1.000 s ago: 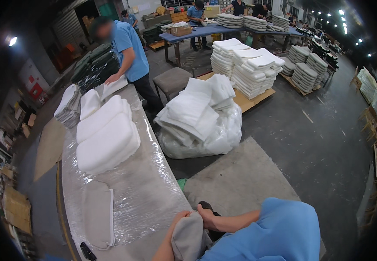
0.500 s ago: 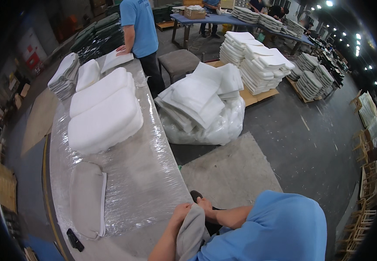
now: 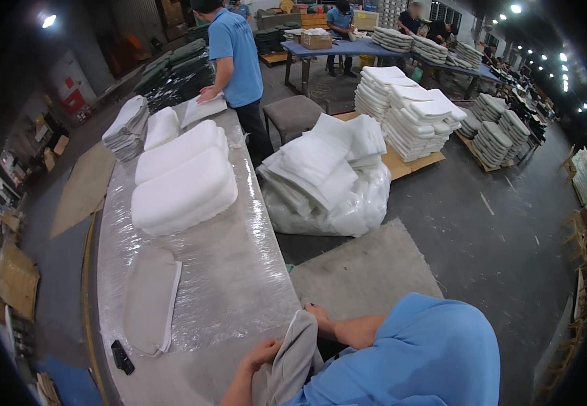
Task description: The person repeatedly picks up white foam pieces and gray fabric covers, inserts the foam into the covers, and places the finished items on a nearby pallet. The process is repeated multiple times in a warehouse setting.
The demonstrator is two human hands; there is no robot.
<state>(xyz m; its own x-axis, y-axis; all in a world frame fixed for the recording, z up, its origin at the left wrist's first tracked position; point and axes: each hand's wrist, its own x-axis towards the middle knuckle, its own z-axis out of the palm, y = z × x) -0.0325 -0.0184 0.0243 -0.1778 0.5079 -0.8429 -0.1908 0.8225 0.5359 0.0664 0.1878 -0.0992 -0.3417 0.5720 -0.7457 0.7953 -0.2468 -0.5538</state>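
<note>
A grey fabric cover (image 3: 295, 358) hangs in folds close against my body at the table's near right edge. My left hand (image 3: 264, 352) is closed on the left side of the cover, its fingertips partly hidden by the cloth. At the cover's upper right edge is my right hand (image 3: 321, 321), fingers curled round the fabric and partly out of sight. A second grey cover (image 3: 150, 298), with a white edge along its right side, lies flat on the table to the left. Near its lower corner rests a small black object (image 3: 122, 357).
White foam cushions (image 3: 185, 193) lie farther up the plastic-covered table (image 3: 219, 277). Beyond them a person in a blue shirt (image 3: 236, 57) touches a white sheet (image 3: 203, 109). A plastic bag of white padding (image 3: 331, 196) stands right of the table, with stacked white cushions (image 3: 408, 122) behind it.
My left hand has moved down and left, apart from my right hand, and the cover's upper edge shows more. The whole view has shifted a little. The other person's head is now visible.
</note>
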